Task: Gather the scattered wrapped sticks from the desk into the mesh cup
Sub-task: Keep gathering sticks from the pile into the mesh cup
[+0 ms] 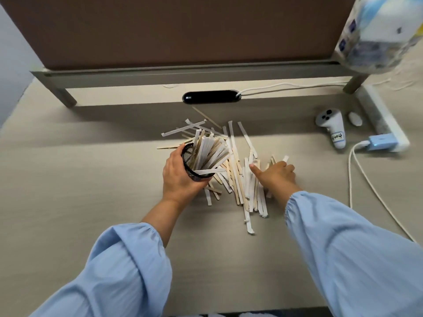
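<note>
My left hand (180, 177) grips a black mesh cup (191, 163), tilted toward the right and holding a bundle of white-wrapped and bare wooden sticks (209, 151). A loose pile of wrapped sticks (242, 179) lies on the desk just right of the cup, fanning out toward me and toward the back. My right hand (275, 173) rests palm down on the right edge of that pile, fingers spread, thumb pointing left. Whether its fingertips pinch any stick is hidden.
A black oval device (211, 96) with a white cable lies under the monitor riser (183, 75). At right are a white controller (332, 126), a power strip (386, 131) with a blue plug (378, 144), and a hanging plastic bag (384, 30).
</note>
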